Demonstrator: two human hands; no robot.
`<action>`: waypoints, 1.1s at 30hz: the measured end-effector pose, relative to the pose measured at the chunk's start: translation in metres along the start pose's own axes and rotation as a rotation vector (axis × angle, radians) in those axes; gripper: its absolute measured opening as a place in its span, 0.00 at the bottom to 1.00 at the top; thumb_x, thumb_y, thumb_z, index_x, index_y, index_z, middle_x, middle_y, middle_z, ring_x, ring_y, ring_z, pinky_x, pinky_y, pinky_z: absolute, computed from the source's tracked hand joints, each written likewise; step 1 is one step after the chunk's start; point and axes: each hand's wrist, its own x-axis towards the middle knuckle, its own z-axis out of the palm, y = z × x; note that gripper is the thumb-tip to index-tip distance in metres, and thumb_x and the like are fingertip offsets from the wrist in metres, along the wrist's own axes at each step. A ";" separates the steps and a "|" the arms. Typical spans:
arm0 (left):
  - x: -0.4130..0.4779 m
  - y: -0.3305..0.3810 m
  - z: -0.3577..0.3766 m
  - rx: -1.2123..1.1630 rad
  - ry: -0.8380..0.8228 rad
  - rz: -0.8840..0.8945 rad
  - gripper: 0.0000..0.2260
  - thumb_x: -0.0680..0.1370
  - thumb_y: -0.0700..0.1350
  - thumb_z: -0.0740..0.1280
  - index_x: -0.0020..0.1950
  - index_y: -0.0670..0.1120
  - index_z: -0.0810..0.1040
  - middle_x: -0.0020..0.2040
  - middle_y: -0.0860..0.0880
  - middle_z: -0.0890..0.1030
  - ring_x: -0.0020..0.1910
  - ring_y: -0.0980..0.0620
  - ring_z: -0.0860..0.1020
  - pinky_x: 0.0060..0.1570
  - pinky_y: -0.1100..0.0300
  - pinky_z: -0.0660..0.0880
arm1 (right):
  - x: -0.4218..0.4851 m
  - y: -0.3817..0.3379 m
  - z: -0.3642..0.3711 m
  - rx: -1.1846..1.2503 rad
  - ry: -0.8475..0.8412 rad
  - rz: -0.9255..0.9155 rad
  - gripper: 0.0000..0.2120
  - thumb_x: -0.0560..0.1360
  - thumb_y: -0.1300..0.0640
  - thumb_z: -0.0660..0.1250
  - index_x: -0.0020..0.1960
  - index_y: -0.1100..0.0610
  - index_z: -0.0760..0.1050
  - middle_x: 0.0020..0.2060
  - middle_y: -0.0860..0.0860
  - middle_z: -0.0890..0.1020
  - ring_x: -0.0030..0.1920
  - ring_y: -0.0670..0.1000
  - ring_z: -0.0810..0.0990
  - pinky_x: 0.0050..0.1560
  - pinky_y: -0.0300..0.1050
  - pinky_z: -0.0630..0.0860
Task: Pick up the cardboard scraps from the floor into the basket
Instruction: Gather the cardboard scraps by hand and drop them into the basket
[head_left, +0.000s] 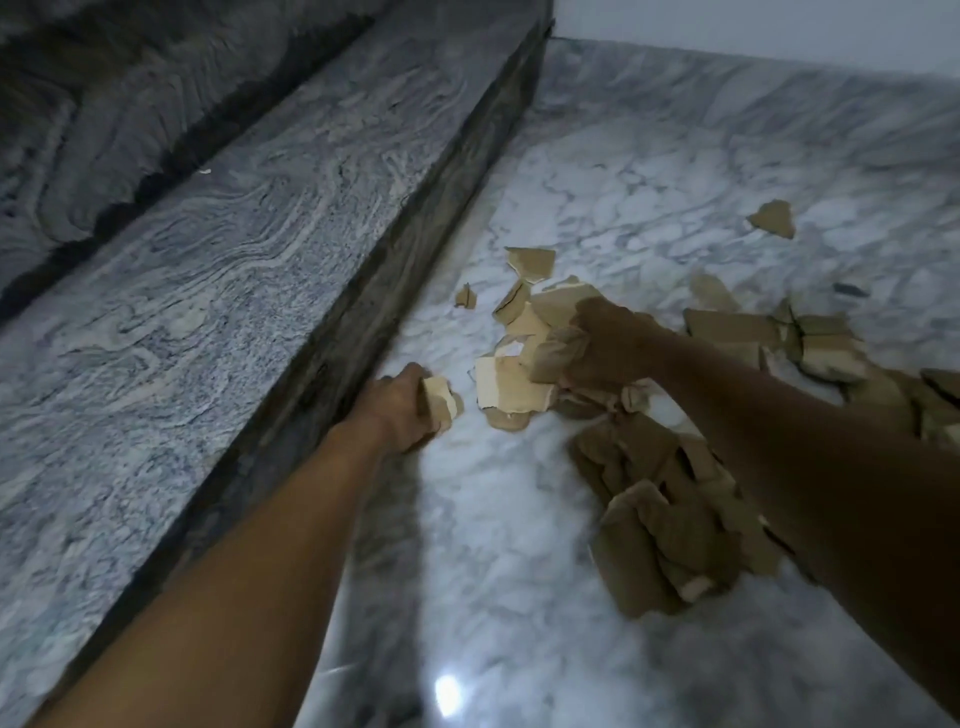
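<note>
Marble floor (498, 545), grey stone step (249, 260), left grip (402, 402) pinching scrap (440, 399), right grip (597, 345) clutching scraps (511, 384)

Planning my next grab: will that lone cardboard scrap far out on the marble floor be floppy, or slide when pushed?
The lone scrap looks thin and torn-edged, so probably light and bendable rather than rigid. It lies alone on the glossy floor, so a push would likely slide it; lifting an edge may be fiddly.
</note>
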 end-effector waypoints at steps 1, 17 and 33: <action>0.000 0.000 0.001 -0.023 0.008 -0.016 0.27 0.69 0.50 0.76 0.65 0.48 0.72 0.62 0.44 0.78 0.60 0.42 0.77 0.60 0.54 0.74 | 0.007 0.008 -0.002 -0.067 -0.012 -0.001 0.32 0.69 0.41 0.73 0.71 0.49 0.70 0.72 0.54 0.69 0.71 0.61 0.68 0.70 0.65 0.66; -0.030 0.075 -0.041 -0.116 -0.065 -0.050 0.19 0.70 0.47 0.71 0.58 0.46 0.73 0.53 0.40 0.80 0.47 0.42 0.78 0.48 0.51 0.76 | -0.060 0.063 -0.052 0.272 0.088 -0.269 0.24 0.70 0.56 0.77 0.55 0.52 0.63 0.38 0.50 0.77 0.39 0.56 0.77 0.39 0.48 0.71; -0.029 0.115 0.020 0.100 0.043 0.179 0.21 0.75 0.49 0.69 0.65 0.48 0.68 0.60 0.45 0.70 0.57 0.39 0.75 0.54 0.48 0.75 | -0.155 0.078 0.005 0.067 -0.450 0.013 0.31 0.63 0.41 0.79 0.61 0.53 0.78 0.55 0.51 0.82 0.57 0.56 0.81 0.55 0.47 0.79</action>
